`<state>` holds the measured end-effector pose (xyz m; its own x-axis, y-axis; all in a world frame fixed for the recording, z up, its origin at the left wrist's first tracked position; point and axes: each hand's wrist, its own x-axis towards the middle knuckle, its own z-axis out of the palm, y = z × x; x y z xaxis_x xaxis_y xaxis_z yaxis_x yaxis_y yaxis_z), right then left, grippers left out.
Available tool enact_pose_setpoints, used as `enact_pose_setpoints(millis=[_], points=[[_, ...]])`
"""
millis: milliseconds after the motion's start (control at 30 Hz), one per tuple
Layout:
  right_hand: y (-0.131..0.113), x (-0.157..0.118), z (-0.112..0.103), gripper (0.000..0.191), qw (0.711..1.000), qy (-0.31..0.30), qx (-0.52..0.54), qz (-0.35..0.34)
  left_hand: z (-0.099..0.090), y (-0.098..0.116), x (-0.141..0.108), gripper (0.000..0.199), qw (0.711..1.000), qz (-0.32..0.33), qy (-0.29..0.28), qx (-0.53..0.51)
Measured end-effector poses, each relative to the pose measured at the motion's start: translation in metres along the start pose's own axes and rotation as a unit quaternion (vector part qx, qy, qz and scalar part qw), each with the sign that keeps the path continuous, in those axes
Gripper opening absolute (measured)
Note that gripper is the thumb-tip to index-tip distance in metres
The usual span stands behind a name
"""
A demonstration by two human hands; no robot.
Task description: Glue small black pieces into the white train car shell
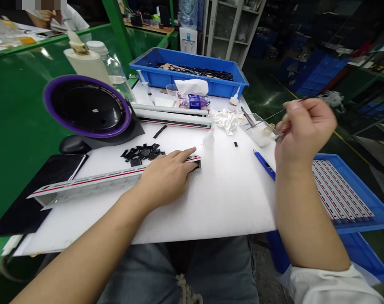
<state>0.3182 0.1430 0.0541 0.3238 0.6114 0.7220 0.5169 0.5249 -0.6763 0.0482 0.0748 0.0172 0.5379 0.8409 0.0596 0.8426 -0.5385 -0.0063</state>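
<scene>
My left hand lies over the right end of a long white model train car shell with a red stripe and window openings. Its fingers reach over the shell's top and end, gripping it against the table. My right hand is raised at the right, fingers pinched on a thin metal rod-like tool. That tool slants down left towards a small clear dish. Behind my left hand is a pile of small black pieces. A single black piece lies farther right.
A purple-rimmed black round device stands at left, near a black mat. Across the back are more shells, crumpled tissue and a blue bin. A blue cutter and blue tray of shells sit right.
</scene>
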Motion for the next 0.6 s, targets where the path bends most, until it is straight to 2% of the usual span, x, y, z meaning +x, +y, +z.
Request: enact_pose_setpoints(millis=[33, 100, 167, 233, 600], points=[[-0.01, -0.014, 0.01, 0.015, 0.996, -0.029, 0.079, 0.003, 0.0, 0.0, 0.0, 0.041, 1.0, -0.001, 0.0, -0.004], [-0.027, -0.041, 0.028, 0.02, 0.98, -0.106, 0.165, -0.022, 0.0, 0.0, 0.0, 0.039, 1.0, -0.005, 0.006, -0.01], [-0.04, -0.061, 0.04, 0.02, 0.968, -0.179, 0.168, -0.055, 0.001, 0.0, 0.0, 0.037, 1.0, -0.008, 0.011, -0.011], [-0.048, -0.073, 0.047, 0.018, 0.962, -0.217, 0.149, -0.077, 0.002, 0.0, 0.0, 0.038, 1.0, -0.007, 0.014, -0.014], [-0.041, -0.076, 0.053, 0.018, 0.955, -0.261, 0.114, -0.086, 0.004, -0.004, 0.003, 0.038, 1.0, -0.008, 0.016, -0.013]])
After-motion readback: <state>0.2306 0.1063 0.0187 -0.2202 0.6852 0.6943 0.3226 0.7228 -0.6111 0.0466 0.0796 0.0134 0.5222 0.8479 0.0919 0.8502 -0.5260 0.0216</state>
